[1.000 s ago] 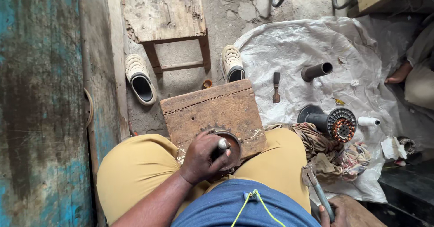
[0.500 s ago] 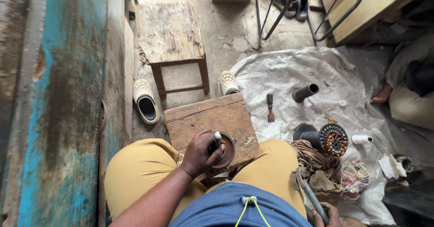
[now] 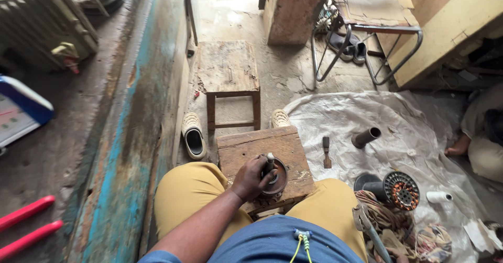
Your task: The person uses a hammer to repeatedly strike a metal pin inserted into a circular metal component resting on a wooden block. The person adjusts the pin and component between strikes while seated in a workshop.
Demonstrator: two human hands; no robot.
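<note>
left hand [image 3: 252, 178] wrapped tight round rod [image 3: 270, 164] | pins ring [image 3: 275, 176] on block [image 3: 262, 150] | right hand out of view, 5 o'clock

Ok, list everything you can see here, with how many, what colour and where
Wooden block: one, brown, on the person's lap.
Round metal part: one, dark, on the block, under the left hand.
Wooden stool: one, worn brown, on the floor ahead.
Slip-on shoes: two, cream, by the stool's legs.
Plastic sheet: one, whitish, on the floor to the right.
Chisel: one, dark, on the sheet.
Pipe piece: one, grey, on the sheet.
Motor stator: one, black with copper windings, on the sheet.
Metal-frame chair: one, grey, far right.
Left hand: gripping a pale-tipped tool upright on the round part.
Right hand: barely in view at the bottom edge, beside a metal tool.
</note>
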